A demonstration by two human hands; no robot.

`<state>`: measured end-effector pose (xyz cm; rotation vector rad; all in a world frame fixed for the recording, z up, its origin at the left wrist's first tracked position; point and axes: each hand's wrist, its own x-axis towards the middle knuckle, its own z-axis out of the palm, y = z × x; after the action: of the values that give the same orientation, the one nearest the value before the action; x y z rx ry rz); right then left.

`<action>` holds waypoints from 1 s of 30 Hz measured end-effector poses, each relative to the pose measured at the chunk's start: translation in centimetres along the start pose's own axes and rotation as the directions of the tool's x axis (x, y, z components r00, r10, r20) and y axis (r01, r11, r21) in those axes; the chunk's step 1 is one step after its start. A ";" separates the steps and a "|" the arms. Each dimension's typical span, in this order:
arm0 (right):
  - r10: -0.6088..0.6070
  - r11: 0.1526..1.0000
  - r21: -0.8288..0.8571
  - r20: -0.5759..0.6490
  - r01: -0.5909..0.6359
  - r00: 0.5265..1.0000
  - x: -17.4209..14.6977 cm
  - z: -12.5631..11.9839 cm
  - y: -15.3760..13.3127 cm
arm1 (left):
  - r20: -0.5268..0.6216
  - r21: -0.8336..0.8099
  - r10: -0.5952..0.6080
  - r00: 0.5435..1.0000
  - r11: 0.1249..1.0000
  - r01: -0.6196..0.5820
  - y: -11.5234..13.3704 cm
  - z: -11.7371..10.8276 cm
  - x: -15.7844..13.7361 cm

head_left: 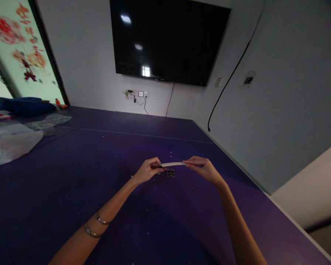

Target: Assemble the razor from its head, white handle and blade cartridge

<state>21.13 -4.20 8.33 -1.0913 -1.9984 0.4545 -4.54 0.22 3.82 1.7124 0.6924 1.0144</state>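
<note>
A narrow white flat strip (173, 164) stretches almost level between my two hands, slightly bowed. My left hand (149, 170) is closed at the strip's left end, where a small dark piece (160, 166) shows at the fingertips; its kind is too small to make out. The right end is pinched between the thumb and fingers of my right hand (203, 168). Just below the strip, a small dark block with lighter marks (170, 172) lies on the purple surface (165, 209). Two bracelets (96, 225) circle my left forearm.
Clear plastic sheeting (12, 141) and a dark blue cloth bundle (25, 106) lie at the far left, near a small orange object (61, 104). Tiny white bits dot the surface. A wall-mounted television (168, 40) hangs ahead; a black cable (233, 71) dangles along the right wall.
</note>
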 end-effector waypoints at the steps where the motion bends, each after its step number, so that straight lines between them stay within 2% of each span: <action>1: 0.007 1.000 -0.002 -0.005 -0.007 1.000 0.0 0.0 0.1 | 0.005 -0.012 0.004 1.000 1.000 -0.004 0.1 0.1 0.0; 5: 0.028 1.000 0.007 -0.033 -0.028 0.999 -0.1 -0.1 0.5 | 0.015 -0.053 0.014 1.000 0.999 -0.014 0.5 0.2 -0.2; 10: 0.001 0.998 0.056 0.023 -0.002 1.000 -0.1 -0.1 0.8 | 0.025 -0.057 -0.020 0.999 0.998 0.021 0.5 0.4 -0.2; 15: 0.036 0.999 0.012 -0.028 -0.036 0.999 -0.2 -0.2 0.9 | 0.047 -0.071 -0.005 0.999 0.997 0.008 0.2 0.5 -0.2; 20: 0.001 0.998 0.066 0.029 -0.003 1.000 -0.2 -0.5 0.7 | 0.043 -0.054 -0.009 0.999 0.998 0.012 0.3 0.5 -0.2; 25: 0.042 0.999 0.014 -0.038 -0.042 0.998 -0.5 -1.1 1.0 | 0.048 -0.044 0.005 0.999 0.999 -0.003 0.6 0.7 -0.3; 30: -0.010 0.996 0.092 0.042 0.006 0.999 -0.5 -1.2 0.6 | 0.054 -0.046 -0.003 0.999 0.999 0.006 0.7 0.9 -0.4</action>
<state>22.53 -4.33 8.50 -1.0240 -1.9979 0.5641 -3.94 -0.77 4.18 1.6913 0.6329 0.9702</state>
